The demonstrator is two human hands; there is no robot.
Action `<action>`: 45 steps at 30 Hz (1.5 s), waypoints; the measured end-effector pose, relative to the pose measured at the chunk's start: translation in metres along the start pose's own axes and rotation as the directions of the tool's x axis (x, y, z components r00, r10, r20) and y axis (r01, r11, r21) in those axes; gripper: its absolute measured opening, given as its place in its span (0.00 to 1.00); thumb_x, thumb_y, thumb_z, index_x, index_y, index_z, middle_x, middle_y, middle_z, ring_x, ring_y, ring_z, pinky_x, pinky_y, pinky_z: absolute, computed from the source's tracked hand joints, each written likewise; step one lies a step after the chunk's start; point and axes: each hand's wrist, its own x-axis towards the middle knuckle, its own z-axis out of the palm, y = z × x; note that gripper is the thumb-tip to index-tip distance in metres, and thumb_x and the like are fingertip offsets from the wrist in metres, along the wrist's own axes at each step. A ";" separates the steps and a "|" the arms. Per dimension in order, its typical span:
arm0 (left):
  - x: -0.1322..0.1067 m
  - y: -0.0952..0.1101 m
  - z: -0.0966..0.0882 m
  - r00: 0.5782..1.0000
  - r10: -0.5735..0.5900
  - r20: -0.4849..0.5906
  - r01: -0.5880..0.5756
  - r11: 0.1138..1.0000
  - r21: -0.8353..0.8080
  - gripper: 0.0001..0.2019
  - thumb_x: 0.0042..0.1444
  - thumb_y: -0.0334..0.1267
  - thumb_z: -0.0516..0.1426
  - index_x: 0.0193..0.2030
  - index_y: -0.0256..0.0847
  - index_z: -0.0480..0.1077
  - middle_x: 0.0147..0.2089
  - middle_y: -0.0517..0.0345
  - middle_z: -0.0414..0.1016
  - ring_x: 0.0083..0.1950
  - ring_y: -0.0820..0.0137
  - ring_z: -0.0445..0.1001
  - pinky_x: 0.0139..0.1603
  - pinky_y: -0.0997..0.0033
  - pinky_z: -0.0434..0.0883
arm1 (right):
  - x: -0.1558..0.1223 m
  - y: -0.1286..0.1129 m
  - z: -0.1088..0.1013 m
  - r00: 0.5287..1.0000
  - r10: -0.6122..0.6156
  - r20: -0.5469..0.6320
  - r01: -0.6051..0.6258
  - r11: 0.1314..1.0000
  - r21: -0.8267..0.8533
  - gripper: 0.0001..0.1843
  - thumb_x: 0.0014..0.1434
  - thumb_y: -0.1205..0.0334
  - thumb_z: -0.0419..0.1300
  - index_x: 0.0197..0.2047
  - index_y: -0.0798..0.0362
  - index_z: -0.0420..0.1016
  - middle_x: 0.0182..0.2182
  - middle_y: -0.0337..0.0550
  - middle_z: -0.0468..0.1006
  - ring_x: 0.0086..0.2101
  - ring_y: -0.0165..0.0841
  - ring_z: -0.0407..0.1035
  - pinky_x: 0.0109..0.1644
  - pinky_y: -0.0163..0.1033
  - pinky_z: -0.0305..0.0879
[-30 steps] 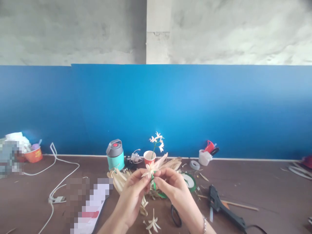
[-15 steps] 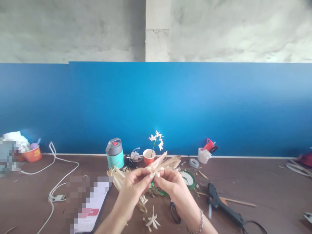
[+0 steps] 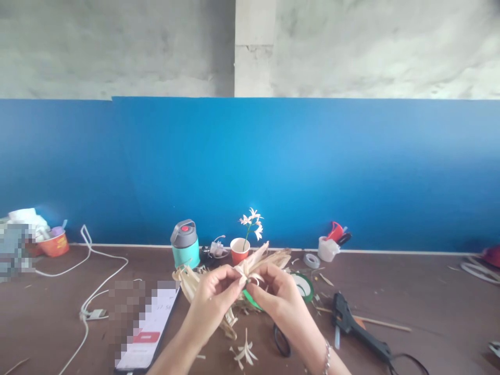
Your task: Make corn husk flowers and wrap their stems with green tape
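Head view: blue partition [image 3: 250,161] spans the whole width beyond the hands, grey wall [image 3: 117,47] above it. Brown desk [image 3: 422,297] under and around the hands. Left hand [image 3: 213,299] and right hand [image 3: 279,294] meet mid-view, raised over the desk, thumbs and fingertips closed on one pale flower from both sides; exact pinch points partly hidden by the fingers.

Husks [image 3: 190,284] heaped behind the hands, sticking out past the left hand. Glue gun [image 3: 361,333] lies right of the right hand, stick [image 3: 385,324] just beyond, running partly behind it. Phone [image 3: 146,333], partly pixelated, left of the left forearm; white cable [image 3: 95,314] farther left. Flask [image 3: 186,255] upright, beyond the left hand. Orange tub [image 3: 54,245] far left of the hands, filled. Red cup [image 3: 239,256] straight beyond the hands, sprig [image 3: 255,214] standing in it. White cup [image 3: 327,250] beyond and right, red and black items in it. Green roll [image 3: 311,291] just past the right hand. Black loop [image 3: 275,336] beside the right forearm, nearer side. Held flower [image 3: 245,270] between the fingertips, petals spread upward. Loose flower [image 3: 246,354] on the desk, between the forearms. Bracelet [image 3: 327,357] on the right wrist.
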 end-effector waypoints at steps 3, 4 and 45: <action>0.002 -0.005 -0.004 0.998 -0.061 0.017 0.061 0.998 -0.025 0.12 0.50 0.46 0.60 0.29 0.38 0.70 0.22 0.65 0.60 0.24 0.77 0.54 0.23 0.77 0.52 | -0.001 -0.002 -0.004 0.997 -0.074 -0.004 0.074 0.997 0.016 0.09 0.52 0.61 0.61 0.38 0.52 0.69 0.27 0.36 0.71 0.25 0.26 0.60 0.26 0.31 0.57; 0.002 -0.007 -0.004 0.996 -0.084 0.031 0.085 0.995 -0.045 0.13 0.50 0.47 0.60 0.29 0.38 0.70 0.21 0.65 0.59 0.23 0.78 0.53 0.22 0.77 0.51 | -0.002 -0.003 -0.005 0.997 -0.083 -0.008 0.083 0.997 0.000 0.09 0.53 0.61 0.61 0.38 0.52 0.70 0.27 0.37 0.72 0.25 0.27 0.61 0.26 0.31 0.58; 0.002 0.000 0.002 0.981 -0.180 0.071 0.184 0.980 -0.071 0.13 0.43 0.46 0.64 0.25 0.37 0.73 0.19 0.65 0.61 0.21 0.79 0.53 0.22 0.75 0.48 | -0.005 -0.015 -0.010 0.893 -0.450 0.035 0.411 0.779 -0.473 0.11 0.56 0.72 0.52 0.37 0.50 0.71 0.33 0.41 0.76 0.32 0.31 0.68 0.34 0.34 0.64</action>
